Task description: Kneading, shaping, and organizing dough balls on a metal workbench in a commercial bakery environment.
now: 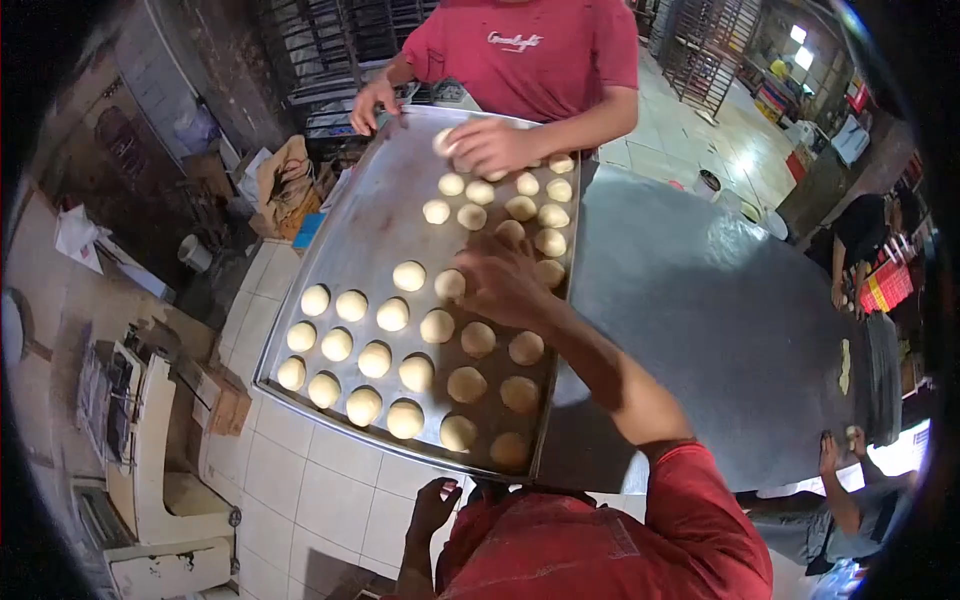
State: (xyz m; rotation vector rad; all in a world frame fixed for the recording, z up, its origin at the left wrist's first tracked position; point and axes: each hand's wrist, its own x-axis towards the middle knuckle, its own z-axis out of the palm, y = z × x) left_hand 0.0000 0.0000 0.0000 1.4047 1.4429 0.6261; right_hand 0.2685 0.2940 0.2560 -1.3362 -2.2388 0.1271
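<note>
Rows of round pale dough balls (375, 358) sit on a large metal tray (345, 255) in front of me. My right hand (497, 275) reaches over the middle of the tray, smeared by motion. Just beside its fingers lies a dough ball (450, 285), and another (510, 233) shows past its far side. Whether that hand holds one is hidden. Below the tray's near edge hangs my left hand (435, 500), in shadow, its fingers loosely bent and apart, with nothing visible in them.
Across the tray, a person in a red shirt (535, 55) has one hand (495, 147) over dough balls, another (375, 103) at the corner. A grey worktable (690, 300) adjoins the tray, with a dough strip (845, 367) and other people's hands at its right end. A pale machine (155, 440) stands left.
</note>
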